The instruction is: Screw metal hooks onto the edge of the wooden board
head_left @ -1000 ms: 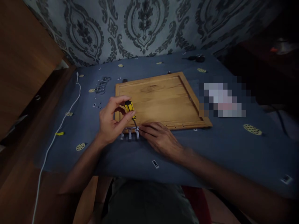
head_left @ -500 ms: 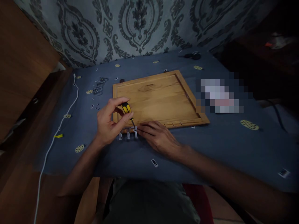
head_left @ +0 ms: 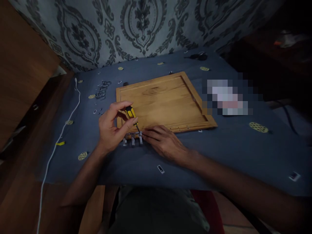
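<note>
My left hand (head_left: 110,128) pinches the handle of a small yellow and black screwdriver (head_left: 131,115), whose tip points down at a metal hook bracket (head_left: 133,139) on the near edge of a wooden board (head_left: 163,100). My right hand (head_left: 164,143) lies with fingers together, fingertips pressed on the bracket's right end. The board lies flat on a blue cloth (head_left: 231,146).
Loose metal hooks (head_left: 102,89) and small parts lie left of the board. A white cable (head_left: 60,133) runs down the cloth's left edge. A dark tool (head_left: 198,56) rests by the patterned wall. Small tags (head_left: 161,169) dot the cloth. Brown wooden furniture (head_left: 21,65) stands left.
The whole view has drifted slightly left and up. My left fingers have shifted a little on the screwdriver handle; the right hand stays on the bracket.
</note>
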The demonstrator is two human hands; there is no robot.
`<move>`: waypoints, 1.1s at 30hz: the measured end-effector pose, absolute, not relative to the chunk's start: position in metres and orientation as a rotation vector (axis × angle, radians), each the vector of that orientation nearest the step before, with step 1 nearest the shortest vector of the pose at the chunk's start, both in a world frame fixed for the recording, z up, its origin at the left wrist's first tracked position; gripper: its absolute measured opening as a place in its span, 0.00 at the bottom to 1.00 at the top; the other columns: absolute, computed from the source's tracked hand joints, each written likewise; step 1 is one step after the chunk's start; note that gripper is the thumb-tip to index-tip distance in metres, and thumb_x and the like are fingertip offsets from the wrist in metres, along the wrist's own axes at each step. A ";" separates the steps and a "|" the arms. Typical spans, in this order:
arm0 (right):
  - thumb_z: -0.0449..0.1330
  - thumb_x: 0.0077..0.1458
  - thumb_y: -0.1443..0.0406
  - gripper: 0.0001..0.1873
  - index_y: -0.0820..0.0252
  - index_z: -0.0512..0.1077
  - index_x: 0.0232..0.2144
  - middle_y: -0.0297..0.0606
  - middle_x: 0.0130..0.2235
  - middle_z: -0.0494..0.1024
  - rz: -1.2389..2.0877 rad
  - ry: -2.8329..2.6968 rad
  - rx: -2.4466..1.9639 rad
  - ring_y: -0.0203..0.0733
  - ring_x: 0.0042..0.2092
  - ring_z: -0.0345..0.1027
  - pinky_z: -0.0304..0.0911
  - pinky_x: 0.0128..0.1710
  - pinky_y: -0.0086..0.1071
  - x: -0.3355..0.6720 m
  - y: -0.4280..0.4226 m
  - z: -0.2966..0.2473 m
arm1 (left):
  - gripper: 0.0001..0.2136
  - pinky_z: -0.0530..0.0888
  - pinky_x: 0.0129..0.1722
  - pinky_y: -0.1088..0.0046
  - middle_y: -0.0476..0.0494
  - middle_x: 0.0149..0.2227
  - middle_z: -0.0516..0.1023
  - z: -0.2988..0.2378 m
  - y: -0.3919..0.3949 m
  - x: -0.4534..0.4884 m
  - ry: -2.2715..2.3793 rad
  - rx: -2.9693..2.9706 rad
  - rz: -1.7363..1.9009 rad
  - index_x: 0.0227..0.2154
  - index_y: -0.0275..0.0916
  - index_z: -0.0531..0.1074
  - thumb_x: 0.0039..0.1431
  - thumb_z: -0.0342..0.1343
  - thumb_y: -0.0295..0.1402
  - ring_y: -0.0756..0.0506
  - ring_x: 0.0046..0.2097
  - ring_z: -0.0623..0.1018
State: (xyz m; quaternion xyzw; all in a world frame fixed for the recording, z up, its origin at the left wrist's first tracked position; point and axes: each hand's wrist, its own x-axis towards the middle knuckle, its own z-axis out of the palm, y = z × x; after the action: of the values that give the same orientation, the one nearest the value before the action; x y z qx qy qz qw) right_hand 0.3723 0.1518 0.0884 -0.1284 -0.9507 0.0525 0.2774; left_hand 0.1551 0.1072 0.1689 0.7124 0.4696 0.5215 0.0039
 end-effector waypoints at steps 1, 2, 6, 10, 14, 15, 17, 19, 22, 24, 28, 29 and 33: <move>0.55 0.68 0.73 0.18 0.59 0.80 0.53 0.44 0.50 0.85 0.132 -2.549 -0.349 0.48 0.54 0.75 0.73 0.52 0.45 0.372 0.152 0.089 | 0.14 0.80 0.37 0.77 0.46 0.43 0.80 0.169 0.108 0.155 1.470 2.226 1.640 0.51 0.43 0.75 0.66 0.64 0.40 0.51 0.37 0.80; 0.55 0.68 0.73 0.17 0.60 0.80 0.52 0.44 0.50 0.85 0.125 -2.544 -0.346 0.48 0.54 0.75 0.73 0.51 0.44 0.372 0.152 0.089 | 0.14 0.80 0.36 0.77 0.46 0.42 0.80 0.169 0.108 0.155 1.476 2.217 1.641 0.51 0.43 0.75 0.65 0.64 0.40 0.51 0.37 0.80; 0.55 0.67 0.73 0.17 0.62 0.80 0.51 0.45 0.50 0.85 0.137 -2.537 -0.331 0.49 0.53 0.75 0.74 0.51 0.44 0.372 0.152 0.089 | 0.15 0.80 0.38 0.78 0.47 0.44 0.80 0.169 0.107 0.154 1.463 2.200 1.641 0.53 0.44 0.75 0.65 0.64 0.36 0.51 0.39 0.80; 0.54 0.68 0.72 0.17 0.59 0.80 0.53 0.45 0.51 0.84 0.160 -2.555 -0.335 0.48 0.54 0.75 0.73 0.52 0.46 0.372 0.152 0.088 | 0.15 0.81 0.40 0.76 0.44 0.46 0.80 0.168 0.106 0.154 1.441 2.151 1.623 0.55 0.44 0.74 0.67 0.62 0.36 0.48 0.43 0.81; 0.55 0.68 0.73 0.16 0.61 0.80 0.51 0.44 0.50 0.85 0.116 -2.523 -0.335 0.48 0.54 0.75 0.73 0.51 0.44 0.372 0.152 0.087 | 0.15 0.81 0.40 0.75 0.45 0.44 0.80 0.169 0.106 0.154 1.474 2.148 1.603 0.52 0.43 0.75 0.65 0.64 0.38 0.49 0.40 0.81; 0.55 0.68 0.73 0.16 0.62 0.80 0.51 0.44 0.50 0.85 0.107 -2.511 -0.328 0.49 0.53 0.75 0.73 0.51 0.44 0.372 0.152 0.087 | 0.14 0.80 0.39 0.76 0.45 0.44 0.80 0.169 0.107 0.154 1.475 2.164 1.608 0.51 0.43 0.75 0.65 0.65 0.39 0.50 0.39 0.81; 0.56 0.68 0.73 0.15 0.64 0.80 0.51 0.45 0.49 0.85 0.098 -2.499 -0.317 0.49 0.53 0.75 0.73 0.51 0.43 0.372 0.151 0.087 | 0.14 0.79 0.37 0.77 0.47 0.42 0.80 0.170 0.107 0.154 1.479 2.195 1.622 0.50 0.43 0.76 0.65 0.65 0.39 0.51 0.38 0.80; 0.56 0.68 0.73 0.14 0.64 0.80 0.50 0.45 0.49 0.85 0.091 -2.495 -0.315 0.48 0.51 0.75 0.73 0.50 0.43 0.372 0.151 0.088 | 0.13 0.79 0.38 0.77 0.47 0.42 0.80 0.171 0.107 0.154 1.487 2.208 1.620 0.51 0.43 0.76 0.66 0.64 0.38 0.51 0.37 0.80; 0.56 0.68 0.73 0.14 0.64 0.80 0.49 0.44 0.48 0.85 0.085 -2.500 -0.310 0.48 0.51 0.75 0.73 0.50 0.42 0.372 0.152 0.089 | 0.15 0.80 0.42 0.76 0.45 0.46 0.81 0.170 0.105 0.154 1.464 2.189 1.601 0.54 0.43 0.75 0.67 0.62 0.34 0.50 0.40 0.81; 0.56 0.68 0.73 0.15 0.64 0.80 0.50 0.44 0.49 0.85 0.083 -2.503 -0.313 0.48 0.52 0.75 0.73 0.50 0.43 0.373 0.152 0.089 | 0.16 0.80 0.42 0.75 0.43 0.47 0.81 0.170 0.105 0.154 1.437 2.164 1.587 0.56 0.43 0.74 0.67 0.61 0.33 0.49 0.42 0.82; 0.56 0.67 0.73 0.15 0.64 0.80 0.49 0.45 0.49 0.85 0.071 -2.482 -0.308 0.49 0.51 0.76 0.73 0.49 0.42 0.372 0.152 0.089 | 0.16 0.80 0.39 0.78 0.45 0.44 0.81 0.171 0.106 0.156 1.418 2.188 1.626 0.53 0.43 0.76 0.64 0.66 0.33 0.50 0.40 0.81; 0.56 0.67 0.73 0.14 0.64 0.80 0.49 0.45 0.48 0.85 0.071 -2.477 -0.305 0.49 0.51 0.76 0.73 0.49 0.42 0.372 0.152 0.089 | 0.15 0.79 0.38 0.79 0.46 0.44 0.81 0.172 0.107 0.156 1.412 2.204 1.640 0.52 0.43 0.76 0.63 0.67 0.33 0.51 0.39 0.80; 0.55 0.67 0.73 0.15 0.63 0.80 0.49 0.44 0.48 0.85 0.079 -2.491 -0.301 0.48 0.50 0.76 0.73 0.49 0.42 0.372 0.152 0.090 | 0.15 0.80 0.39 0.78 0.46 0.45 0.81 0.173 0.107 0.155 1.412 2.225 1.605 0.53 0.43 0.76 0.65 0.64 0.31 0.51 0.40 0.80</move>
State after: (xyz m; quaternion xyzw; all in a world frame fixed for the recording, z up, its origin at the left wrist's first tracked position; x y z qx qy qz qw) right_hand 0.3718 0.1518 0.0902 -0.1141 -0.9433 0.0300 0.3104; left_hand 0.1548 0.1068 0.1729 0.7208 0.4574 0.5200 0.0281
